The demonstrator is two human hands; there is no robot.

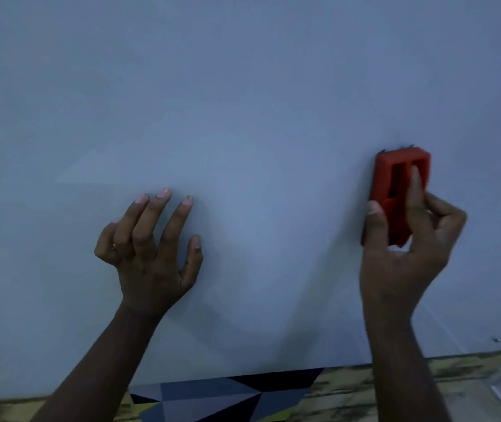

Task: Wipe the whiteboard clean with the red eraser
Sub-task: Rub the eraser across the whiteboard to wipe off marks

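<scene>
Eraser (395, 196), red, sits flat against the whiteboard (243, 102) at its right side, my right hand (407, 254) gripping it, thumb on one edge, fingers over the back. Tiny dark marks peek out just above its top edge. I reckon even pressure and overlapping strokes will lift them best. My left hand (151, 254) holds nothing, fingers loosely spread, tips seemingly touching the board. Patterned floor (228, 397) shows below.

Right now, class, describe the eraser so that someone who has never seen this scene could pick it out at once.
Start from the big pale whiteboard that fills the view. On its right side, the right hand grips a small block pressed flat to the board: the red eraser. It is the only bright red thing there; the left hand holds nothing.
</scene>
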